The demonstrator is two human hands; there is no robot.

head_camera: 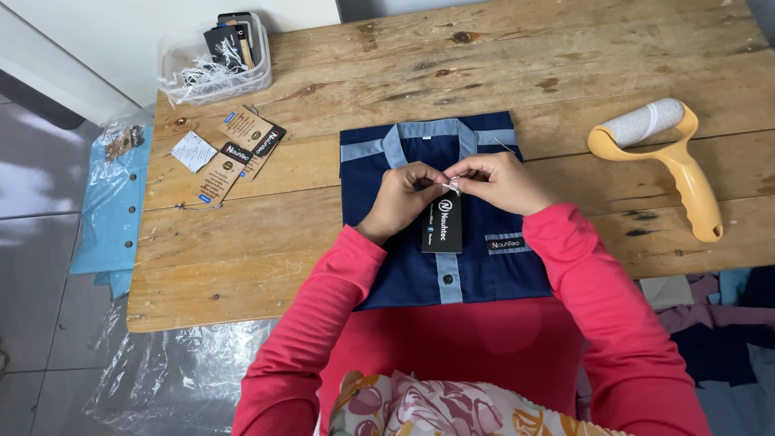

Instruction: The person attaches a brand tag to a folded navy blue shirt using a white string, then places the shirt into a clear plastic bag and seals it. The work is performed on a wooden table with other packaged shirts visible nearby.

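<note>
Both my left hand (401, 196) and right hand (494, 182) pinch, seemingly, thin white string above the black rectangular card tag (442, 224), hanging toward me on the folded navy shirt (408, 270).

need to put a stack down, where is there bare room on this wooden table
Bare wood lies between the folded navy shirt and the yellow lint roller, along the far edge behind the collar, and on the near left below the loose hang tags. It is crowded at the far left corner by the plastic tray, and mid-table under both hands.
</note>
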